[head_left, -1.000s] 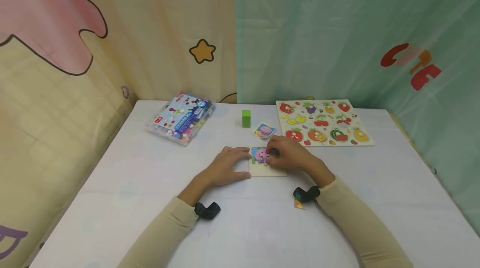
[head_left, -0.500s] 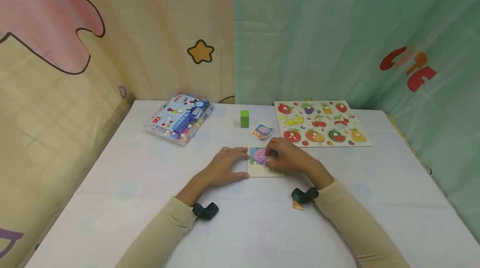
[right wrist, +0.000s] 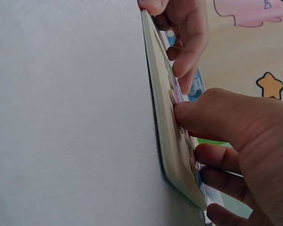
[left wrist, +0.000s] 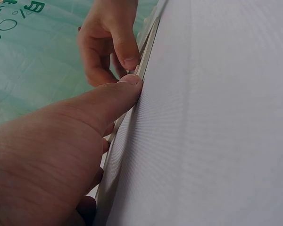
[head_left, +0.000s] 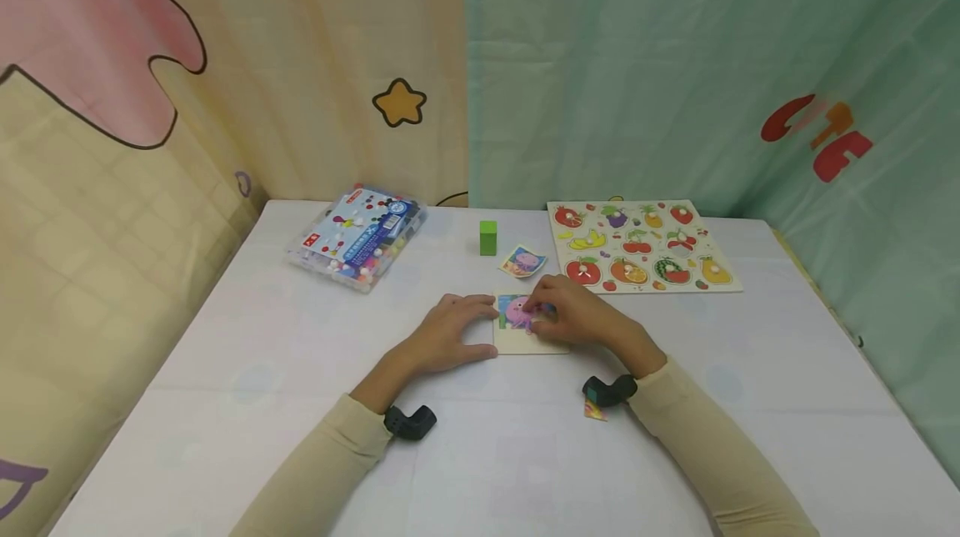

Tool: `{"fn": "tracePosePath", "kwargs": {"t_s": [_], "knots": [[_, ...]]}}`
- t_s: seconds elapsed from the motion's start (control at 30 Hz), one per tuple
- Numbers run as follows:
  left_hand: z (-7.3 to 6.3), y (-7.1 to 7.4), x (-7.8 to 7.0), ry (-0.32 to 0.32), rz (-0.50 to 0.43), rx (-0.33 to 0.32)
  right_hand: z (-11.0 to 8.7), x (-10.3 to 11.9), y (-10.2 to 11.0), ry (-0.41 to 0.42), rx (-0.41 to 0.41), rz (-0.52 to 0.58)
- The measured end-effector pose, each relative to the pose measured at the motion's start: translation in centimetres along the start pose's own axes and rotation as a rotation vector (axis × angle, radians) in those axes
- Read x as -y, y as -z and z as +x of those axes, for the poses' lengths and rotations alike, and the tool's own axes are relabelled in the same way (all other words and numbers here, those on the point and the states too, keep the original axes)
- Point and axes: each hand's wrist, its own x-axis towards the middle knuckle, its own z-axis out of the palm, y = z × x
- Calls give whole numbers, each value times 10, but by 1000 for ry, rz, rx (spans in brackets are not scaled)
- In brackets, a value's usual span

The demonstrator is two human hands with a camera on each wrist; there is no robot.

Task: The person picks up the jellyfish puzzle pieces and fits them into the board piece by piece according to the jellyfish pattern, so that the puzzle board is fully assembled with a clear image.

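Both hands were at one small cream puzzle board (head_left: 528, 344), between them on the bench (head_left: 255, 337). The left hand (head_left: 446, 335), thumb spread from its relaxed fingers, gripped nothing and touched the board's left edge. The right hand (head_left: 577, 310) had its fingers curled, pinching at the pink octopus puzzle piece (head_left: 516, 313) on the board; that piece's outline was partly hidden. Compared with half a second earlier, the right index fingertip had shifted slightly left over the octopus, while the left hand had stayed put. White cloth (head_left: 495, 454) covered the bench; behind it hung a cream curtain (head_left: 315, 103), printed with an orange star (head_left: 400, 102), and a green curtain (head_left: 637, 87). Counted across the bench: one green block (head_left: 488, 238), one fruit puzzle board (head_left: 615, 241), one clear box of coloured beads (head_left: 356, 237), one loose picture piece (head_left: 523, 261) beyond the small board, and one orange-and-yellow piece (head_left: 594, 411) partly hidden by the right wrist camera (head_left: 609, 391).
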Motion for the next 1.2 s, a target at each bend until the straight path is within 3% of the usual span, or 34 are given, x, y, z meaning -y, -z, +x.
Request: {"fn": "tracePosePath", "kwargs": {"t_s": [0.5, 0.8, 1.0, 1.2], "knots": [[-3, -3, 0, 14, -3, 5, -4, 1, 4, 39, 22, 100], [-1, -4, 1, 10, 9, 7, -10, -11, 15, -24, -34, 215], [-1, -2, 1, 5, 8, 6, -41, -23, 32, -61, -48, 247], [-1, 0, 0, 14, 2, 16, -103, -46, 42, -158, -69, 265]]}}
